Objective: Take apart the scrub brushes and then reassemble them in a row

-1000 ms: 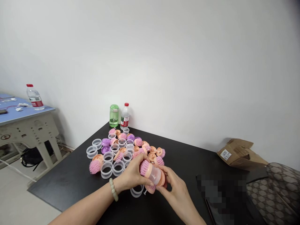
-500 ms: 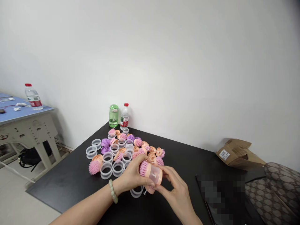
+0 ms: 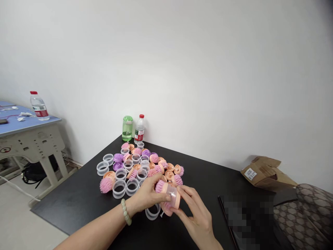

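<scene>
Plainly, the left hand (image 3: 148, 193) grips a pink-bristled plastic brush (image 3: 172, 191) with a clear cylindrical middle, and the right hand (image 3: 199, 216) pinches its peach end; it is held sideways above the black table (image 3: 200, 177), near clear plastic rings (image 3: 119, 196) and pink-bristled peach brush heads (image 3: 106, 185)

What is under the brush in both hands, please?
Below the held brush, part of another pinkish brush piece shows beside a clear ring; whatever the brush and fingers cover cannot be seen.
</scene>
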The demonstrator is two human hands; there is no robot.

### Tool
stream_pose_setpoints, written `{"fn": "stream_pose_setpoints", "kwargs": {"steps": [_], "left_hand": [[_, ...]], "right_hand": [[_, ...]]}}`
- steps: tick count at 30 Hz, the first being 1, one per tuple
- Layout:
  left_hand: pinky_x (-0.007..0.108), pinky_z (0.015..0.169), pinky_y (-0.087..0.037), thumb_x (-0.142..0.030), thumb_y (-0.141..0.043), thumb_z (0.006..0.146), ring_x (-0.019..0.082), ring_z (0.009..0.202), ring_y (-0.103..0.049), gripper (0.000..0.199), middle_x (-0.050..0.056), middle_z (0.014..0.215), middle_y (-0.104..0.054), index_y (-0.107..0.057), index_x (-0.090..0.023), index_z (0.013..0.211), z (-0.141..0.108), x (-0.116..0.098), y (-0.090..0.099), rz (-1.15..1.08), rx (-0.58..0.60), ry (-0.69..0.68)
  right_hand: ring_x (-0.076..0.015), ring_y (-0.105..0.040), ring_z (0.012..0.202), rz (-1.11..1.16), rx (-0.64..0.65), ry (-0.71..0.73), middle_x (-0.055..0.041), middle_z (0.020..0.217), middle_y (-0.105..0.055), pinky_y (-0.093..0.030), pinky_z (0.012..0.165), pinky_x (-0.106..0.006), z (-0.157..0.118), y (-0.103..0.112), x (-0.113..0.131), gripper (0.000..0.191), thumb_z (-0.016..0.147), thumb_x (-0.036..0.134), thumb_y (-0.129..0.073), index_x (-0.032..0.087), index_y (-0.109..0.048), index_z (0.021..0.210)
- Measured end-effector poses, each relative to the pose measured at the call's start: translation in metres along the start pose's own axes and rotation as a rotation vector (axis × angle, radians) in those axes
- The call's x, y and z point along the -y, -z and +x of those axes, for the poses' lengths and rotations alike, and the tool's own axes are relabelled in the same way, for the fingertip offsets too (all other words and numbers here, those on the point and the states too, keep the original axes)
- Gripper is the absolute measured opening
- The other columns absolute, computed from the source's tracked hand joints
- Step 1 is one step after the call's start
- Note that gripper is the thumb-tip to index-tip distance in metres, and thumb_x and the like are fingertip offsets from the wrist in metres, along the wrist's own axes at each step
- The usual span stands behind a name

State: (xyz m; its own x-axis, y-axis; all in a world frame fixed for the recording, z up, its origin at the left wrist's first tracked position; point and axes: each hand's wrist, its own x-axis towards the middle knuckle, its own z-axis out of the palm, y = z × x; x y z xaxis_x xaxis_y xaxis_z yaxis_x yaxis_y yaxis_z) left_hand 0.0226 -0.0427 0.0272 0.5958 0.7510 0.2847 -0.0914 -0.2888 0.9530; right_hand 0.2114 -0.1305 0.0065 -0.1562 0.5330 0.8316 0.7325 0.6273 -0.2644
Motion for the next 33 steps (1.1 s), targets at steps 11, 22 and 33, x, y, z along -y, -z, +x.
{"fn": "stream_pose_setpoints", "kwargs": {"steps": [11,22,33], "left_hand": [[0.023,0.051,-0.042,-0.06,-0.072,0.074,0.012,0.057,-0.054,0.047,-0.003,0.069,-0.057,-0.05,-0.02,0.085,-0.004,-0.003,-0.006,-0.177,0.079,0.165],[0.034,0.082,-0.044,-0.049,-0.088,0.064,0.022,0.089,-0.056,0.051,0.005,0.1,-0.061,-0.063,-0.02,0.098,-0.003,-0.007,0.001,0.111,0.078,-0.263],[0.036,0.087,-0.047,-0.045,-0.076,0.081,0.024,0.097,-0.058,0.036,0.008,0.106,-0.06,-0.063,-0.022,0.106,-0.004,-0.004,0.0,0.236,0.075,-0.491]], "right_hand": [[-0.0272,-0.064,0.108,-0.021,-0.023,0.157,-0.0113,0.117,-0.065,-0.059,0.083,-0.042,0.01,0.002,0.006,0.056,0.088,0.0,-0.058,0.029,-0.056,0.137],[-0.0166,-0.064,0.056,0.162,0.097,-0.38,-0.0003,0.069,-0.069,-0.052,0.053,-0.025,0.006,-0.001,0.005,0.041,0.086,0.063,-0.062,0.022,-0.065,0.09],[-0.0097,-0.052,0.042,0.725,0.254,-0.886,0.0042,0.058,-0.061,-0.043,0.042,-0.021,0.002,-0.013,0.007,0.042,0.083,0.06,-0.065,0.019,-0.056,0.087]]}}
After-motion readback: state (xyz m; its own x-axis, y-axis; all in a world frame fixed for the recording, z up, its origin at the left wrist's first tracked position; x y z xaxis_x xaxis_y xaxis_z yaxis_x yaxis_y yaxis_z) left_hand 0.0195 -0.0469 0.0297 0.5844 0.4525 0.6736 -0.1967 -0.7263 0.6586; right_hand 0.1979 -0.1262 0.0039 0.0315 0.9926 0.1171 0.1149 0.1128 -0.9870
